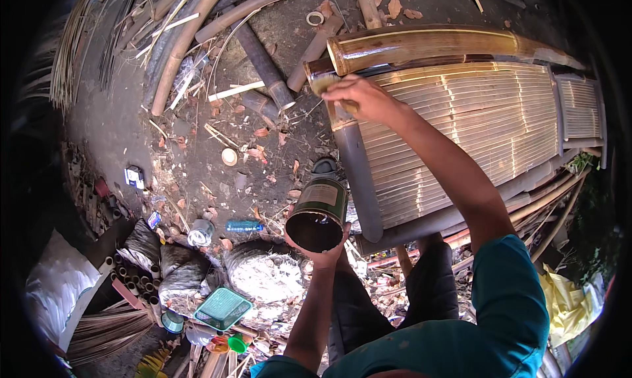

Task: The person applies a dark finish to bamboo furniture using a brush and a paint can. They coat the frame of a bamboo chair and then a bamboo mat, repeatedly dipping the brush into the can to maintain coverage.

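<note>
My left hand [324, 254] is wrapped round the underside of a green can [327, 197], whose dark, stained mouth is tilted toward me. My right hand [362, 100] is closed on a paintbrush [322, 84], its bristles at the near end of a bamboo bench. The bristles seem to touch the dark wet-looking bamboo end there, though the hand covers part of the spot. Just beyond lies a thick, glossy bamboo pole [428, 47] along the bench's far edge. Under my right arm spreads the slatted bamboo top [454, 134], framed at its left end by a grey-brown bamboo pole [359, 180].
Cut bamboo poles [257, 62] lie on the dirt ground at upper left. A green plastic basket [224, 309], a blue-green bottle [244, 226], a clear jar [200, 233] and sacks [181, 273] are at lower left. Yellow plastic [571, 305] lies at lower right.
</note>
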